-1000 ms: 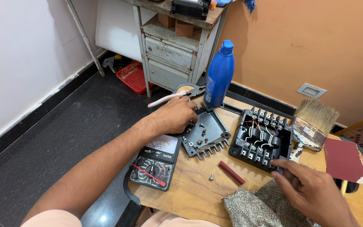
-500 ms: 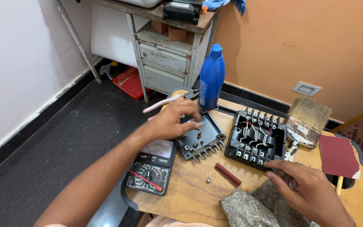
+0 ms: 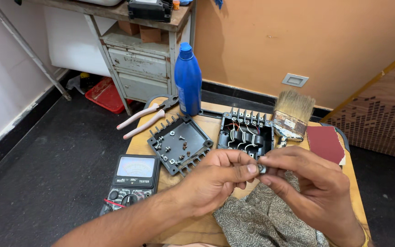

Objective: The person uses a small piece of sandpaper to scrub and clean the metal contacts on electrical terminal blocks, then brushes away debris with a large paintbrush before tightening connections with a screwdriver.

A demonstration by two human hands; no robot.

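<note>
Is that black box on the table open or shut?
Open. The box shows its wires and coils from above, and its cover lies beside it, inner side up, with loose screws on it.

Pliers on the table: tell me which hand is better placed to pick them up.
Left. The left hand lies on the same side as the pliers; the right hand sits farther away, and both hands pinch a small metal part.

Tiny part (image 3: 262, 169) hidden between hands
</note>
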